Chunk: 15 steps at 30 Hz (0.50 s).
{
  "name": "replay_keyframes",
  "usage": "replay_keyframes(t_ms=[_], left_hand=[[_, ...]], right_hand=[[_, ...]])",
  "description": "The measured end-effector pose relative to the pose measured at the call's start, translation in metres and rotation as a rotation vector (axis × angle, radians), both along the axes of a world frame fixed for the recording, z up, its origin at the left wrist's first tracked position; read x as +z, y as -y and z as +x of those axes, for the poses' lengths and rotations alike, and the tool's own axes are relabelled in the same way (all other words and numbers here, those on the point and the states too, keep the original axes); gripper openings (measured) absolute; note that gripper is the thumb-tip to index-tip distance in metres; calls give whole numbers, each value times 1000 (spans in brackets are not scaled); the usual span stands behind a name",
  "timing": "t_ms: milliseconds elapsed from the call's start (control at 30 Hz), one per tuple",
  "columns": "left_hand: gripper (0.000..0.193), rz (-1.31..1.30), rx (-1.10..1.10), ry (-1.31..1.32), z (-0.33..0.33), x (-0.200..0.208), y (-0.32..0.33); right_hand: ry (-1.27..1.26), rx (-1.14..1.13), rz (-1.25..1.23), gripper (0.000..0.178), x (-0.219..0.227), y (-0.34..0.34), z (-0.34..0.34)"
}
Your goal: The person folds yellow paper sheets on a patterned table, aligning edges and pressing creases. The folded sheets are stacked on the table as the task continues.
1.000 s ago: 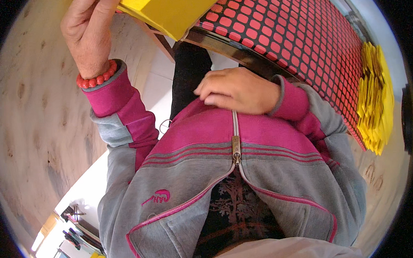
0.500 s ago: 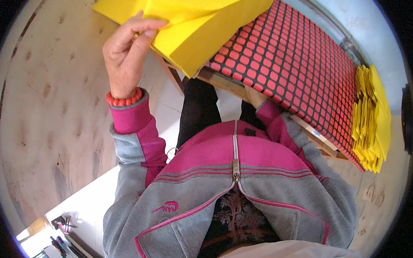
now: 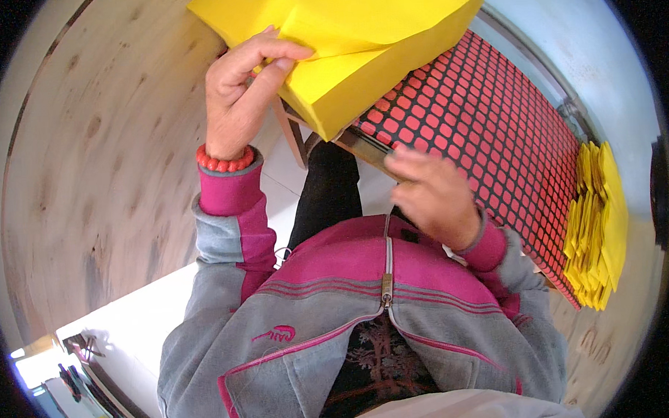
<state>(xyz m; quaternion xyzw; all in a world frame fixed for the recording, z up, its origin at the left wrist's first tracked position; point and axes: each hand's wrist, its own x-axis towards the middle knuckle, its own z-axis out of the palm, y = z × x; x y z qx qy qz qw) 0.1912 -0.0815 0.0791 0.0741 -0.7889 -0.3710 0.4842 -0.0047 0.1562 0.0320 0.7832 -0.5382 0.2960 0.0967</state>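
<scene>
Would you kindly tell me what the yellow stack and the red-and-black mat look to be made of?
The yellow stack looks like matte paper: thin sheets, one lifting under the left hand. The red-and-black mat looks like rubber or plastic, judging by its raised grid of red cells, though that is uncertain.

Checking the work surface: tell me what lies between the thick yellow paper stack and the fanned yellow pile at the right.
Head view: only the red-and-black gridded mat lies between the yellow paper stack and the fanned yellow pile.

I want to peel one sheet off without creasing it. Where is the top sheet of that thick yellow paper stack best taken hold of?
Probably at the near corner of the top yellow sheet, coming from the person's left, where the left hand already pinches it. There the sheet lifts off the yellow paper stack, leaving a gap for fingertips. The right hand hovers blurred over the red-and-black grid mat.
</scene>
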Motion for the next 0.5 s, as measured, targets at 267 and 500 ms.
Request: replay_keyframes(t_ms=[267,500], left_hand=[[19,66,-92,-49,-2,1,-1],[18,17,-118,-49,-1,1,1]], right_hand=[[-18,71,-270,26,102,77,-12],[73,200,-187,25,92,114,-6]])
